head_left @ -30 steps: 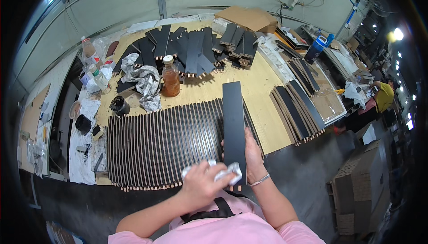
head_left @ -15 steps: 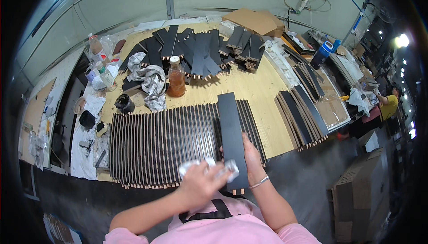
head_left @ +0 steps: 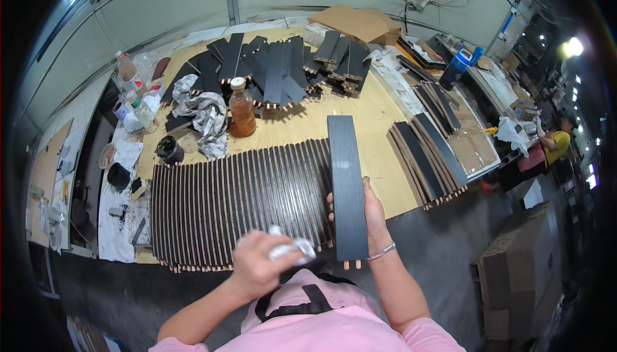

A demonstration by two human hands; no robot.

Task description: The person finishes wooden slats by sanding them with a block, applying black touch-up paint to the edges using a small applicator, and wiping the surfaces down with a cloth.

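Observation:
My right hand [head_left: 375, 210] grips a long black wooden board [head_left: 348, 188] from behind, fingertips curling round its left edge. The board stands nearly upright, its broad face toward me, with pale dowels poking from its lower end. A crumpled white cloth [head_left: 301, 249] is bunched in my closed left hand [head_left: 257, 265], apart from the board and to its left. Beside both hands, a long row of black boards set on edge [head_left: 238, 207] covers the near side of the table, dowel ends toward me.
Dark boards [head_left: 273, 72] lie heaped at the back, with more stacked to the right [head_left: 427, 159]. An orange-brown liquid bottle [head_left: 242, 111], a stained rag [head_left: 211, 120] and a black-smeared cup [head_left: 169, 150] stand behind the row. Another person [head_left: 558, 143] is at far right.
The held board has moved right and slightly up with my right hand. My left hand and its cloth have pulled left, away from the board's lower end.

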